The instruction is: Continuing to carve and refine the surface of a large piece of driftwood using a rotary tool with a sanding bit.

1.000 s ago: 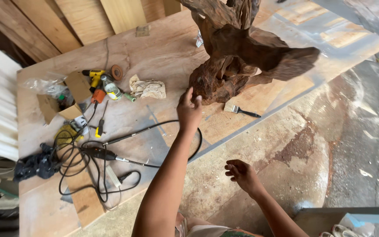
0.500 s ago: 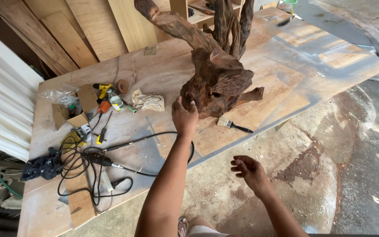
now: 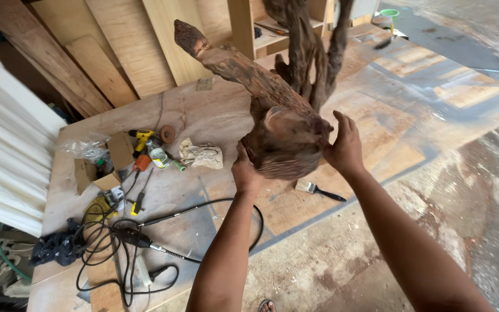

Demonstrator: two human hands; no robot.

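Hands flat, spread: left hand (image 3: pixel 245 171), right hand (image 3: pixel 343 145) pressing driftwood sculpture (image 3: pixel 287 136) sides.

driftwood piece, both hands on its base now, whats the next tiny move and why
Probably steady it and turn it slowly. The left hand and right hand flank the driftwood piece; its long branch leans out, and a paintbrush lies just below.
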